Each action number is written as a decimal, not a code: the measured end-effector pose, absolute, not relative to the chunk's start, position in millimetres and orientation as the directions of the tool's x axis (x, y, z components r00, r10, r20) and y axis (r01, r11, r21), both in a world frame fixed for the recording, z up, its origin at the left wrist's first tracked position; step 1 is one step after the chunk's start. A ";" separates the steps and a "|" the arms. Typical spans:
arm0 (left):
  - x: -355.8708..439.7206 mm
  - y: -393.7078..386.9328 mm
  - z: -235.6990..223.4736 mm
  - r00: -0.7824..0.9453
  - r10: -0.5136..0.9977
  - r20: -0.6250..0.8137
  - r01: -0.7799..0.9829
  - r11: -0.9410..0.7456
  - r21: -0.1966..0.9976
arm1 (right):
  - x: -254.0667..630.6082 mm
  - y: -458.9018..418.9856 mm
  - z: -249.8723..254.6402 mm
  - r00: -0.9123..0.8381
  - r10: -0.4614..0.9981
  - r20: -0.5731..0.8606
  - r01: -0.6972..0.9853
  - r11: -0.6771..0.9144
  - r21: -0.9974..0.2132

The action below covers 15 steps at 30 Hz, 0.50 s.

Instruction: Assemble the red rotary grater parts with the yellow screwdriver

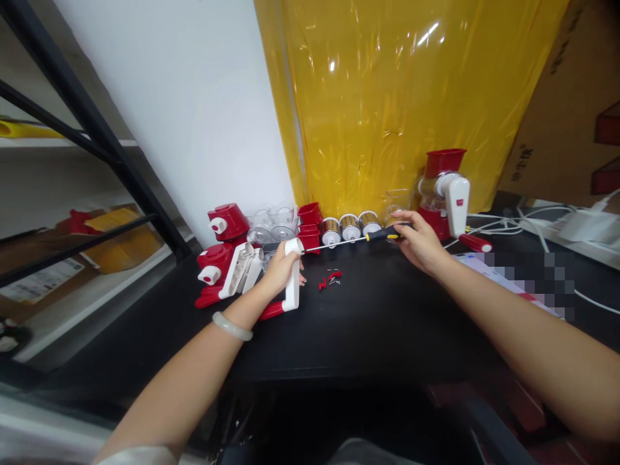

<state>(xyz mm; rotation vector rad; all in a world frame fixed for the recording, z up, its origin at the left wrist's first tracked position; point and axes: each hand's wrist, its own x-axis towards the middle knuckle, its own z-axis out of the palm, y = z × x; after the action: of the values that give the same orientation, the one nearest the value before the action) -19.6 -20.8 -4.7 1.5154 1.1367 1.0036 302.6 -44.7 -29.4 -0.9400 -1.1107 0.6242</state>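
My left hand [279, 268] is closed around a white crank handle [292, 290] with a red grip, held upright above the black table. In my right hand [420, 240] is a screwdriver [385, 234] with a black and yellow handle, pinched by the fingers. Its long shaft points left, and the tip meets the upper end of the crank handle; whether it sits in a screw is too small to tell. Small red parts [334, 276] and some screws lie on the table between my hands. Left of my left hand are more white crank handles [238, 270] with red grips.
Red bases [227, 223], clear plastic housings [271, 223], red hoppers [309, 226] and metal grater drums [349, 228] line the back of the table [368, 336]. An assembled grater [445, 194] stands at right, near white cables [527, 219]. A shelf frame [97, 123] is at left.
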 end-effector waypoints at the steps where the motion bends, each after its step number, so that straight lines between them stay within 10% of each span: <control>1: -19.5 -21.3 -4.7 0.229 0.971 0.063 0.194 -0.109 0.975 | 302.2 -45.1 -28.6 0.335 0.827 0.452 0.000 0.480 -0.877; 15: -19.9 -25.1 -2.5 0.226 0.967 0.114 0.305 -0.182 0.935 | 307.3 -53.5 -23.4 0.375 0.816 0.440 0.374 0.301 -0.877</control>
<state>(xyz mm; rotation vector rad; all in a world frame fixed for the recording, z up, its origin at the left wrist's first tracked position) -19.9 -25.1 -2.5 1.6543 1.2071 0.9862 307.3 -53.5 -23.4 -1.2989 -1.2212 0.4193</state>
